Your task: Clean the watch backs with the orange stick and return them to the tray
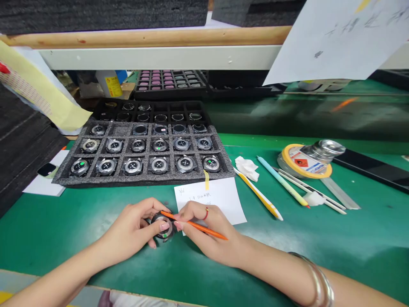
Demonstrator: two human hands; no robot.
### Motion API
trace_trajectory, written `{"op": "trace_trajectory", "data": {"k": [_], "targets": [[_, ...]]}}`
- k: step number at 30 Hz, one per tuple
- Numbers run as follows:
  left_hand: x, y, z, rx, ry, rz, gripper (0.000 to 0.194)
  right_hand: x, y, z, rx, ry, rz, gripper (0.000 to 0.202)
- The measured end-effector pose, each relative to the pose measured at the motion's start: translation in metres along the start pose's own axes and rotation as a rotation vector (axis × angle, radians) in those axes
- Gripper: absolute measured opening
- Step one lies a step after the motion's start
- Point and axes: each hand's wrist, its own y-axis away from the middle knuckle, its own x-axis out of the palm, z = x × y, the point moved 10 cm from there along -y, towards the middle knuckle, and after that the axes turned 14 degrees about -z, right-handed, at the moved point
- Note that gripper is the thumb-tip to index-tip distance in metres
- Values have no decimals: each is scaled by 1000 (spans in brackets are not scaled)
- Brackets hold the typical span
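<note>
A round dark watch case (166,233) with a silver ring and a green dot is held just above the green table. My left hand (134,230) grips it from the left, thumb on its face and fingers round its far edge. In my right hand (207,226) is a thin orange stick (204,229), its left tip at the upper rim of the case. The fingertips of my right hand are close to the right side of the case. Behind them stands a grey foam tray (143,180) with rows of similar watch cases in its compartments.
Right of the tray lie a crumpled tissue (247,168), a white-yellow toothbrush (259,194), a blue-yellow pen (281,180), tweezers and a tape roll (289,160). A written paper (223,200) lies behind my right hand. A shelf beam (159,58) crosses above.
</note>
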Motion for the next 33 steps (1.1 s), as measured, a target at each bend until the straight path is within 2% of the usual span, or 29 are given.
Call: {"op": "trace_trajectory", "data": {"k": [6,13,18,24,33], "targets": [[-1,-2,4,-21,-26,-21,26,-12,7,-1,16,46,-54,22],[0,-1,1,-3,-8,-15,25,-6,3,1,-25,19,-29,19],[-2,-1,5,-14,-24,-33,28,-13,8,-6,33,46,-43,19],[-4,-1,4,-7,-25,-43,31,-8,5,-1,17,14,-27,18],[-4,-1,2,-7,-20,-44,32,-6,3,-12,114,-28,-31,19]]}}
